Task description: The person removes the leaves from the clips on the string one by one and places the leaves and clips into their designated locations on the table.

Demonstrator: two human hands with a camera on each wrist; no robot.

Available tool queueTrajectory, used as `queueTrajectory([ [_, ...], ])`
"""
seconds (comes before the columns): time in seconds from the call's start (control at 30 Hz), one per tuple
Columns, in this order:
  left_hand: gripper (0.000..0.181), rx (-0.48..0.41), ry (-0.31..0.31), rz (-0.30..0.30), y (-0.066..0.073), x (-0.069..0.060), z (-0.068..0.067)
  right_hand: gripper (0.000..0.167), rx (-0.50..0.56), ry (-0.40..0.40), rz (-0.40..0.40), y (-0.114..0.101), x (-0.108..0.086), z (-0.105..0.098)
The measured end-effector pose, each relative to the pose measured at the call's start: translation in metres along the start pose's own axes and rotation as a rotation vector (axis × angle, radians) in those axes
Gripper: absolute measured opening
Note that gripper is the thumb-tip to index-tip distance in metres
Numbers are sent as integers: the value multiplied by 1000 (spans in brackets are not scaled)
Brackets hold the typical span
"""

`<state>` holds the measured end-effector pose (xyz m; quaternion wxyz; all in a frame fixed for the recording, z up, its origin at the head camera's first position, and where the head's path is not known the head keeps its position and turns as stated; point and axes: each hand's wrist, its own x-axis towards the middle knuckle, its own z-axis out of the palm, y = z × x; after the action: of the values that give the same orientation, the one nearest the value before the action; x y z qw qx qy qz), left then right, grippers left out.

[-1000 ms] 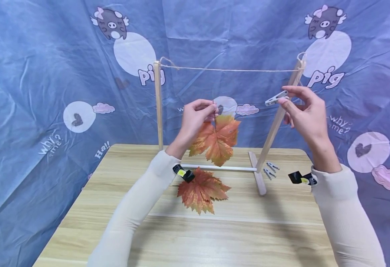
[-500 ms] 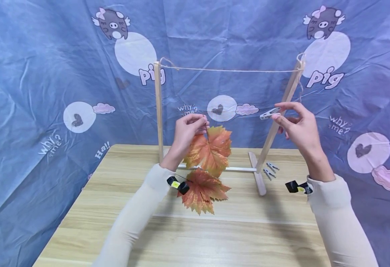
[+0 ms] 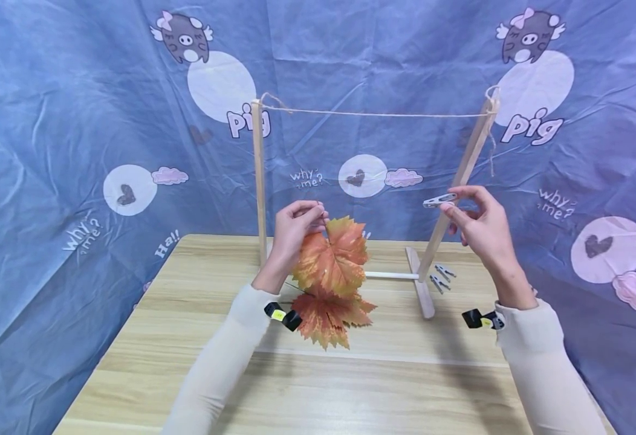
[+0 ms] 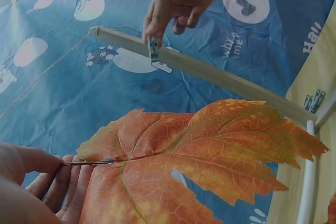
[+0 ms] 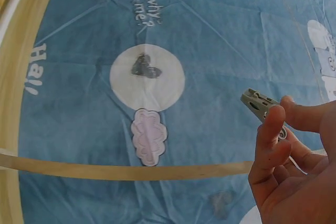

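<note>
My left hand (image 3: 294,232) pinches the thin stem of an orange and yellow maple leaf (image 3: 335,257), which hangs below the fingertips. In the left wrist view that leaf (image 4: 173,150) spreads out beyond the thumb. Between right thumb and forefinger, my right hand (image 3: 483,226) holds a grey clothespin (image 3: 439,200) level, its nose pointing left. The clothespin (image 5: 257,103) shows clearly in the right wrist view. Under the held leaf, a second, redder maple leaf (image 3: 329,320) lies on the table, partly covered from sight.
A wooden frame stands at the back, with a left post (image 3: 259,175), a right post (image 3: 459,181) and a white bottom bar (image 3: 391,275). Twine (image 3: 372,113) runs between the post tops. Two clothespins (image 3: 440,279) lie on the wooden table (image 3: 383,386) beside the right foot.
Both hands have come down and a little to the left, carrying the leaf and the clothespin. The held leaf now overlaps the lying one in the head view.
</note>
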<state>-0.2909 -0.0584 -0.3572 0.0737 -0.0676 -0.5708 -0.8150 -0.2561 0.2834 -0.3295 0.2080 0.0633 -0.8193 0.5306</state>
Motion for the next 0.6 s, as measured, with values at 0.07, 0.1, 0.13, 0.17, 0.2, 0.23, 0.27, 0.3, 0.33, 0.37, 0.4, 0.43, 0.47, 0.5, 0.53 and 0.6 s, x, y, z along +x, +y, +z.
queueTrajectory([
  [0.07,10,-12,8,-11,-1,-1,-3,36,4,-7,15,3,-2,-1],
  [0.1,8,-17,12,-15,-2,-1,-4,34,7,-10,20,4,-3,-1],
  [0.13,7,-21,16,-19,-3,-2,-6,33,10,-14,24,6,-5,-1],
  [0.17,6,-26,19,-23,-3,-2,-8,32,16,-18,28,7,-6,-2],
  [0.2,5,-28,20,-29,-4,-3,-9,31,19,-19,32,9,-7,-2],
  [0.23,4,-30,21,-36,-5,-3,-11,31,21,-19,35,11,-8,-2],
  [0.27,4,-32,23,-45,-6,-4,-12,31,22,-18,37,12,-9,-2],
  [0.3,5,-33,26,-54,-7,-4,-14,32,19,-17,38,14,-11,-3],
  [0.33,5,-36,28,-62,-9,-5,-16,34,18,-17,38,16,-12,-3],
  [0.37,6,-39,33,-71,-10,-5,-18,37,14,-19,38,18,-14,-4],
  [0.4,6,-45,37,-78,-11,-6,-20,40,8,-20,40,19,-15,-4],
  [0.43,6,-50,43,-86,-13,-7,-22,43,4,-21,44,21,-16,-5],
  [0.47,6,-56,48,-92,-14,-8,-23,45,-1,-23,47,23,-17,-6],
  [0.5,7,-58,53,-97,-15,-8,-25,45,-4,-26,53,24,-18,-7],
  [0.53,7,-58,57,-102,-17,-9,-27,45,-5,-28,60,26,-18,-8],
  [0.6,7,-56,62,-116,-20,-11,-31,41,-8,-31,81,30,-20,-10],
])
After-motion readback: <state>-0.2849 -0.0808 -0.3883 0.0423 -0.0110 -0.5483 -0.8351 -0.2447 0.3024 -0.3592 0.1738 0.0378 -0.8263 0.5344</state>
